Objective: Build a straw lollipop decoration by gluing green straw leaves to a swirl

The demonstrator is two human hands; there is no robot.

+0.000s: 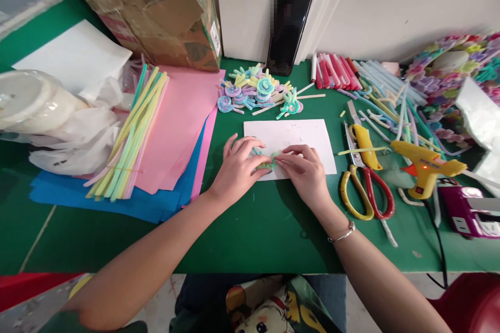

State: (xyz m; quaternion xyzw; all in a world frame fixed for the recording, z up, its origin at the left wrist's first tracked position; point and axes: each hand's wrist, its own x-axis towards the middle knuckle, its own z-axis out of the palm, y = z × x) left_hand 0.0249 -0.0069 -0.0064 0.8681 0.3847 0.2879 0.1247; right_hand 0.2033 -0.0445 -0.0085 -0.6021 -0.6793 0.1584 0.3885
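Observation:
Over a white sheet of paper (312, 138) on the green table, both hands pinch one small green and blue pipe-cleaner piece (265, 165). My left hand (240, 166) grips its left part between thumb and fingers. From the other side my right hand (304, 169) closes on its right end with thumb and index finger. Fingers partly hide the piece, so its full shape does not show. Just beyond the paper lies a pile of curled pastel pipe-cleaner swirls (261, 88).
Scissors (367, 182), a yellow glue gun (425, 166) with its cord and a purple tool (469, 210) lie right. Loose pipe cleaners (133, 140) rest on pink sheets (183, 125) at left. A phone (290, 28) leans at the back beside a cardboard box (156, 10).

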